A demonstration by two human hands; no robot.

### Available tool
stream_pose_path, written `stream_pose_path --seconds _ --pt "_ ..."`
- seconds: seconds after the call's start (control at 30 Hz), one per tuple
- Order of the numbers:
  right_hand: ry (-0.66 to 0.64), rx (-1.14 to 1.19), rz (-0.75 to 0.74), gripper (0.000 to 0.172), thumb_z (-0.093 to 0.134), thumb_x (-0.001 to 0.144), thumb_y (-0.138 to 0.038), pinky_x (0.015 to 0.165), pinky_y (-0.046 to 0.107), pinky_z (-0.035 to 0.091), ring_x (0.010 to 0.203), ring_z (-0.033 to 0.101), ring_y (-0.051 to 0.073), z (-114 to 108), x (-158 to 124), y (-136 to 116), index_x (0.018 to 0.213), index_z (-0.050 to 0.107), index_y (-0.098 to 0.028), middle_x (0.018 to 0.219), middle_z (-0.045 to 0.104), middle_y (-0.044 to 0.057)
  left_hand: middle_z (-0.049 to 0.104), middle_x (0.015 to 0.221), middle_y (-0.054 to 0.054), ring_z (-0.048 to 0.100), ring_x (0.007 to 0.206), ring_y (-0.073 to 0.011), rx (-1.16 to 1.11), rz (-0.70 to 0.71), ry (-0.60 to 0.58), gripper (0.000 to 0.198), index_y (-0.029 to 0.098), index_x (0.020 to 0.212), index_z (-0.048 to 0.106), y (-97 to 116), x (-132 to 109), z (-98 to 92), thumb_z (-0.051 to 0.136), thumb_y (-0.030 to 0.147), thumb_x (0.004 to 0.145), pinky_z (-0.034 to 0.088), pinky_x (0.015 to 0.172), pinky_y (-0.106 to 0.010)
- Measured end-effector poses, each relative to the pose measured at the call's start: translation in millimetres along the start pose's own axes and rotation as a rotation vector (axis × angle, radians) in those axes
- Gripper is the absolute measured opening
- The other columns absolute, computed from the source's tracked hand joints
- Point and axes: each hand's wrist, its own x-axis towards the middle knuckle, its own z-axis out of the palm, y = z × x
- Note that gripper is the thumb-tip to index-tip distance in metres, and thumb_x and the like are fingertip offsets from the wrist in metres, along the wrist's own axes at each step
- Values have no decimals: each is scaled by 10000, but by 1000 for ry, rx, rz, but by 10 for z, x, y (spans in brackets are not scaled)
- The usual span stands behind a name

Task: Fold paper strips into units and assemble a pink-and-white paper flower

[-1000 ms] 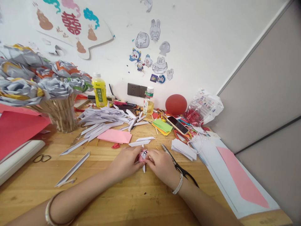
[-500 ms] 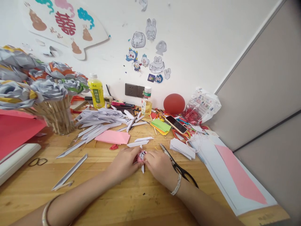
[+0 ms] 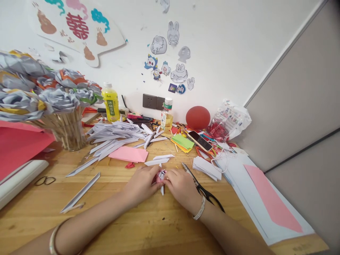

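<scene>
Between my two hands is a small pink-and-white folded paper piece (image 3: 160, 176), with white strip ends sticking out above and below it. My left hand (image 3: 142, 182) pinches it from the left side, and my right hand (image 3: 179, 184) pinches it from the right. My fingers cover much of its surface. Black-handled scissors (image 3: 205, 193) lie beside my right hand, blades pointing away. Just beyond my hands are two folded white paper strips (image 3: 157, 161). A pink paper stack (image 3: 129, 154) and a small red scrap (image 3: 130, 165) lie past my left hand.
Paper flowers on sticks (image 3: 58, 101) stand in a clear container at left. A pile of white strips (image 3: 114, 132), a yellow bottle (image 3: 111, 102), a second bottle (image 3: 166, 115), a red balloon (image 3: 198, 118), a phone (image 3: 200, 140) and white papers (image 3: 206, 168) line the back and right.
The whole view has shifted slightly, so things appear a little further right. Both hands keep their hold on the paper piece, with hardly any visible finger movement.
</scene>
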Motion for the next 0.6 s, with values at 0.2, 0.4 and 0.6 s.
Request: stream_pose_path --seconds 0.2,0.4,0.6 --pt "203 262 94 94 544 846 -280 606 239 372 655 562 140 -138 -2 38 863 597 -203 739 636 -1 667 866 -43 599 837 -226 1 45 63 212 216 964 542 -23 -15 0 508 368 820 406 746 -326" --pt "363 397 219 143 480 850 -216 594 238 387 642 544 141 -265 24 123 769 594 -184 709 625 7 631 1068 -59 556 972 -217 -32 116 155 279 227 1112 491 -39 -30 1 474 348 861 373 849 -340" --pt "314 457 308 118 527 823 -256 614 252 399 676 558 158 -230 47 146 864 610 -184 740 634 17 634 998 -60 558 896 -214 29 195 238 254 224 1116 491 -51 -30 -14 463 263 867 373 811 -345"
